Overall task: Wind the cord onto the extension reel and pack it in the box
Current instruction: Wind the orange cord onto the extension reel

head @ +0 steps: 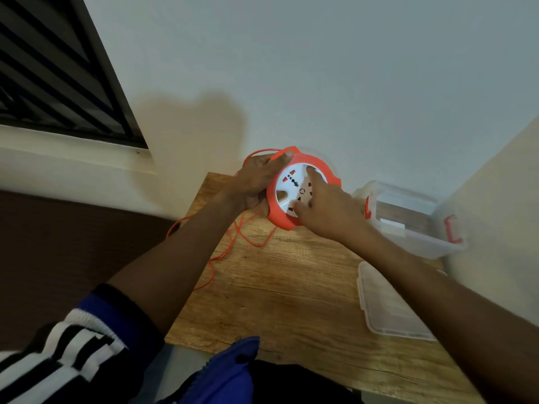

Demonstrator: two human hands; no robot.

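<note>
While the orange extension reel [303, 188] is held above the tabletop [285, 287], left hand [256, 179] gripping its rim and right hand [326, 205] fingers pressing its white face, the loose cord [233, 240] trailing off the edge could snag or tangle during winding; the clear box [408, 220] waits beside.

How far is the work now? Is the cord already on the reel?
Done: the box stands open, its lid beside it. In hand: the left hand grips the reel while the right hand touches its white face. Left: loose cord lies on the table; packing is not begun.
</note>
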